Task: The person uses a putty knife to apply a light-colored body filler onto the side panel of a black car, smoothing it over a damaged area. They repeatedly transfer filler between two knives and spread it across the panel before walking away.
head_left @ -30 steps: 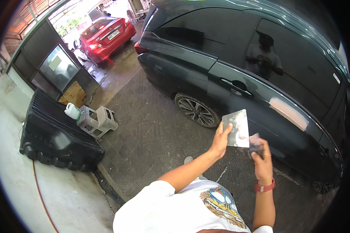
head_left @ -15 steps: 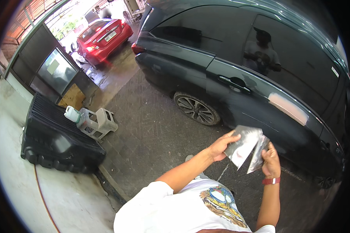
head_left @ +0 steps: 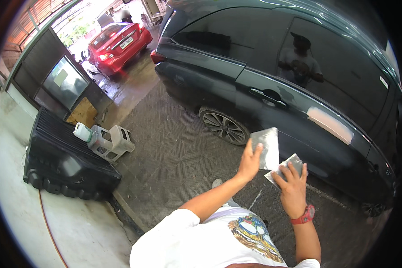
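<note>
My left hand [head_left: 249,164] grips a grey sheet that looks like sandpaper [head_left: 270,145], with the thumb on the near face and part of the surface glaring white. A smaller, folded-looking grey piece of sandpaper [head_left: 293,163] is in my right hand [head_left: 293,190], whose back faces up with the fingers spread across the piece. The two pieces are apart, their near corners close together. Beyond my hands stands a dark green car [head_left: 259,116]. Its door carries a pale pinkish patch [head_left: 330,125] below the window.
A grey plastic stool [head_left: 114,142] stands at left beside a white jug [head_left: 82,131]. Against the wall leans a large black ribbed plastic liner [head_left: 62,156]. Farther back is a red car [head_left: 118,47]. The car's rear wheel [head_left: 223,126] is just past my left hand.
The two pieces have moved farther apart. My left hand has tipped its sheet upright and shifted left; my right hand has come left and turned its back upward over its piece.
</note>
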Available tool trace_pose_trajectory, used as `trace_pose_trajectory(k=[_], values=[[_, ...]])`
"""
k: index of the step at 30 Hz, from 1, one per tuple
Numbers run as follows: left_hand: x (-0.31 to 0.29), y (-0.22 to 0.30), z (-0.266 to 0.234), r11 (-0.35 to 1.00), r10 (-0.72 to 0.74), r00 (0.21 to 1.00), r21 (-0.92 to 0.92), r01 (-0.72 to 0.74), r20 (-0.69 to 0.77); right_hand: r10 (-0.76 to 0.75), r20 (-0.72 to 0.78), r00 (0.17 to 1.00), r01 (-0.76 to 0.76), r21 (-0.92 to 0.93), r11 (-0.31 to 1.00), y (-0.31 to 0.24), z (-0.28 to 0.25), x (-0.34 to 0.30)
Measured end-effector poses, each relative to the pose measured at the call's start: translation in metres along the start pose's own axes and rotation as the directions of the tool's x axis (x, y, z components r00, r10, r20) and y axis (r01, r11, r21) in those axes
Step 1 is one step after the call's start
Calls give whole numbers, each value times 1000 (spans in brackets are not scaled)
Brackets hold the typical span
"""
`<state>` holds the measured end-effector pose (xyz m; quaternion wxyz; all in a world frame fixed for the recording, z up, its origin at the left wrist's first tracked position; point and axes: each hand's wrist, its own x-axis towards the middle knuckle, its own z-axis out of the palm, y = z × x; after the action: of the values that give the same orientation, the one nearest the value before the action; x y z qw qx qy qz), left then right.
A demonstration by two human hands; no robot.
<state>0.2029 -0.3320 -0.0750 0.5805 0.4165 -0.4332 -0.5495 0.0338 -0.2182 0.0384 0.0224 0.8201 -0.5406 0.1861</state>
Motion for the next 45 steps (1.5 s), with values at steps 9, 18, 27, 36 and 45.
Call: trace_pose_trajectory(k=[9,18,27,36,45], values=[[-6,19,25,918,-97,959,-348,190,268,332,177,926,-365,208,907,32,14,4],[8,15,9,992,-49,992,-109,62,119,80,52,995,-78,-33,996,26,-5,6],[-14,59,21,970,11,974,236,-66,226,7,31,1000,-5,-46,999,12,-11,9],[2,15,22,879,-161,972,-424,219,169,-11,-102,995,48,373,926,12,-1,2],[-2,14,36,869,-253,919,-347,353,302,332,-26,943,-231,667,708,54,26,7]])
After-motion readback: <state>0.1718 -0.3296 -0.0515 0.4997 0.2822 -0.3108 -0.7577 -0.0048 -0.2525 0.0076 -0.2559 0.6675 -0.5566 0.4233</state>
